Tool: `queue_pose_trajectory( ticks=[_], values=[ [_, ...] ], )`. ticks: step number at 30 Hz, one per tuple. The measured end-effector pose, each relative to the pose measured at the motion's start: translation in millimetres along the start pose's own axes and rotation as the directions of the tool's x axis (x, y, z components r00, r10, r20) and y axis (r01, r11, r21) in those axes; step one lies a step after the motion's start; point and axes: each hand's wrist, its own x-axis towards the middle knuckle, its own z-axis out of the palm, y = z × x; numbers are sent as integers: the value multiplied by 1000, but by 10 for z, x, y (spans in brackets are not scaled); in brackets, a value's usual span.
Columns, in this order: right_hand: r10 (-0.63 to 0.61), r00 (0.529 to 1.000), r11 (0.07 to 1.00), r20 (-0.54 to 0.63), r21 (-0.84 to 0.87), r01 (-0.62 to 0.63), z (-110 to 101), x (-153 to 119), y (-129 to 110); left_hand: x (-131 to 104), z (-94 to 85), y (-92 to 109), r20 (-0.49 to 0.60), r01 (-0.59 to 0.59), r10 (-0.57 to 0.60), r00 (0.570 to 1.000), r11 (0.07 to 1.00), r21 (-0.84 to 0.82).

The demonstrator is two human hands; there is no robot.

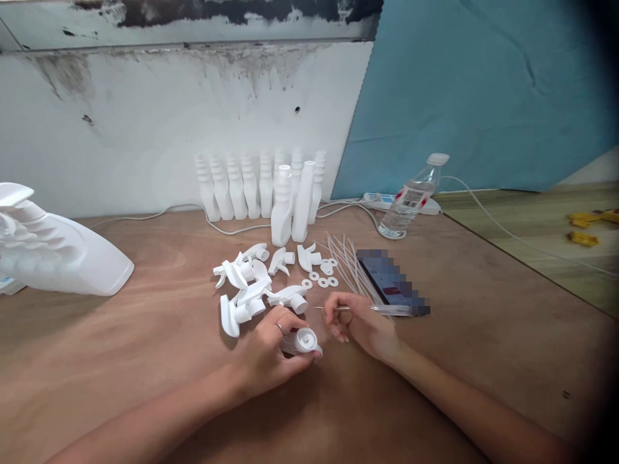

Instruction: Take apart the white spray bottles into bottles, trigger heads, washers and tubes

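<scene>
My left hand (275, 345) is closed around a white trigger sprayer head (305, 340), its round open end turned up toward me. To the right, my right hand (360, 322) grips a thin pointed tool with a clear handle (391, 310). The tool's fine tip points left, just above the sprayer head and apart from it. Several more white trigger sprayer heads (251, 290) lie in a loose pile beyond my left hand. Small white ring washers (323, 282) are scattered near them, and a bunch of thin white tubes (345, 258) lies beyond my right hand.
Several white spray bottles (265, 187) without heads stand along the wall. A large white spray bottle (62, 248) is at the left. At the right are a phone (391, 280), a clear water bottle (411, 196), a power strip (428, 206) and a white cable (493, 219).
</scene>
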Motion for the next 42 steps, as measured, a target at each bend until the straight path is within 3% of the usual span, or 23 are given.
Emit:
queue_pose_trajectory(
  ticks=[3, 6, 9, 12, 14, 16, 21, 24, 26, 29, 31, 33, 35, 37, 42],
  values=[
    [2, 998, 997, -60, 71, 2, 27, 12, -18, 159, -113, -4, -39, -121, 125, 991, 989, 91],
    [-48, 979, 996, -198, 68, 63, -22, 46, -20, 473, -285, -28, -36, -198, 222, 974, 923, 330],
    [-102, 942, 991, -321, 51, 124, -127, 89, -28, 845, -420, -48, 176, -348, 308, 935, 700, 624],
    [-118, 922, 986, -368, 63, 152, -217, 126, -42, 1118, -451, -57, 425, -537, 335, 841, 416, 734],
    [-114, 922, 985, -370, 77, 152, -246, 143, -46, 1200, -433, -79, 507, -600, 330, 796, 319, 734],
    [-105, 922, 985, -372, 90, 148, -252, 152, -42, 1210, -413, -121, 517, -609, 335, 788, 299, 734],
    [-54, 936, 989, -347, 109, 98, -221, 155, -13, 1097, -457, -246, 369, -508, 377, 850, 396, 765],
    [-31, 946, 992, -324, 104, 68, -208, 153, 2, 1048, -519, -300, 212, -406, 408, 888, 478, 779],
    [-24, 952, 992, -304, 114, 61, -203, 151, 7, 1036, -542, -328, 84, -333, 409, 909, 587, 738],
    [-45, 968, 989, -248, 123, 78, -190, 148, 4, 1029, -538, -341, -125, -184, 280, 952, 848, 497],
    [-73, 969, 990, -235, 98, 98, -174, 148, -5, 1022, -517, -324, -176, -78, 120, 977, 970, 231],
    [-119, 958, 992, -259, 17, 128, -155, 153, -29, 1011, -496, -293, -142, 22, -19, 990, 1000, 19],
    [-207, 933, 977, -293, -115, 181, -126, 166, -85, 999, -484, -258, -109, 70, -76, 991, 996, -59],
    [-315, 898, 941, -308, -227, 252, -79, 190, -182, 991, -489, -228, -119, 34, -36, 992, 999, -23],
    [-494, 826, 835, -272, -412, 364, 129, 298, -530, 989, -565, -174, -188, -156, 206, 960, 956, 249]
  ],
)
